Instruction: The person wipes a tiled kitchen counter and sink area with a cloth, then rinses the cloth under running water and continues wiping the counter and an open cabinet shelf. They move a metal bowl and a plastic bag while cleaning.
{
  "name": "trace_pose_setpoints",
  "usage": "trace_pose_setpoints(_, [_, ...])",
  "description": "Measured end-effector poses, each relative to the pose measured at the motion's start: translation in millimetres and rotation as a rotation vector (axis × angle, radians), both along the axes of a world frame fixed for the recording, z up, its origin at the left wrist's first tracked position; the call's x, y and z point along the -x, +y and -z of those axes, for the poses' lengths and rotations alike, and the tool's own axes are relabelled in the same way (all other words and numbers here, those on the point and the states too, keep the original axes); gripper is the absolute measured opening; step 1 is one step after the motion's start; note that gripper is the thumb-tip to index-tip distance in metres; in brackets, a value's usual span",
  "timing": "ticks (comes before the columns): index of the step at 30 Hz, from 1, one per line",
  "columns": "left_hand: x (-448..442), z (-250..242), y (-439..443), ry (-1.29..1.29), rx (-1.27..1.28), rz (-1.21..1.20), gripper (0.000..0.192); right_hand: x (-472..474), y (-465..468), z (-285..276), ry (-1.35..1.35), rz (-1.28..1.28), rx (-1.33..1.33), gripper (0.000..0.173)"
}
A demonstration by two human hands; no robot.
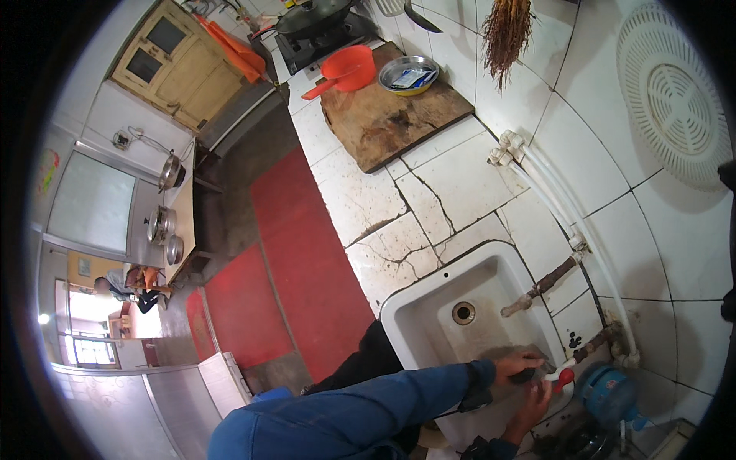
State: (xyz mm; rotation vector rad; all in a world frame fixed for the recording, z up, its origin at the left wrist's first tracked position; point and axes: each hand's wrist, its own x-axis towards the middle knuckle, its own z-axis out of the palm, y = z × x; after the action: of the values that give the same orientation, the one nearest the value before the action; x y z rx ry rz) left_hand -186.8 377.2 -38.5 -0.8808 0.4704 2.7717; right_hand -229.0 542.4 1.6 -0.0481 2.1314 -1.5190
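A white ceramic sink [414, 322] with a round metal drain [463, 313] lies below me. Over its lower right part, my left hand [516, 367] grips a small dark object [522, 376], partly hidden by its fingers; what it is I cannot tell. Close by, my right hand [535, 402] is raised just under the white tap with a red handle [563, 379]. Its fingers are bent near the spout, and whether they hold anything cannot be made out. A rusty pipe [546, 284] reaches over the sink's edge.
On the cracked tiled counter [454, 184] lies a wooden board [397, 121] with a red plastic dipper [348, 69] and a metal bowl [408, 75]. A wok [313, 20] stands on the stove. A blue plastic bottle [608, 391] is beside the tap. Far left, a person [118, 284] sits.
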Motion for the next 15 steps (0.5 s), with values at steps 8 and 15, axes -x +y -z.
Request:
trace_pose_setpoints(8, [24, 40, 29, 0.138, 0.195, -0.058, 0.034, 22, -10, 16, -0.119, 0.076, 0.101, 0.049])
trace_pose_setpoints(15, [16, 27, 15, 0.150, 0.735, 0.130, 0.026, 6, -26, 75, -0.648, 0.314, 0.586, 0.054])
